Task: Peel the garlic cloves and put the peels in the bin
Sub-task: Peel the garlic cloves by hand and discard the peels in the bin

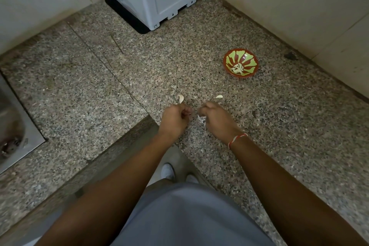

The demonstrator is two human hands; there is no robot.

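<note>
On the speckled stone counter (259, 146), the left hand (174, 119) has its fingers curled in tight; something small seems pinched at the fingertips, but what it is cannot be told from here. Just beyond those fingers lies a garlic clove (181, 98), pale and curved, with a loose flap of skin. Between the two hands and under the right fingers sits a wisp of white peel (201, 119), thin and ragged. The right hand (216, 119) is curled too, its fingertips closed near that peel, though whether they hold it or a clove is hidden. Just past the right fingers rests a second clove (219, 96). Well beyond and to the right stands a red and green bowl (240, 63) with pale pieces inside.

The cloves look light, firm and smooth, likely slippery once bare, so a pinch at the blunt root end should suit. The peel is papery, fragile and apt to drift; gathering it in a loose pinch seems best.
</note>
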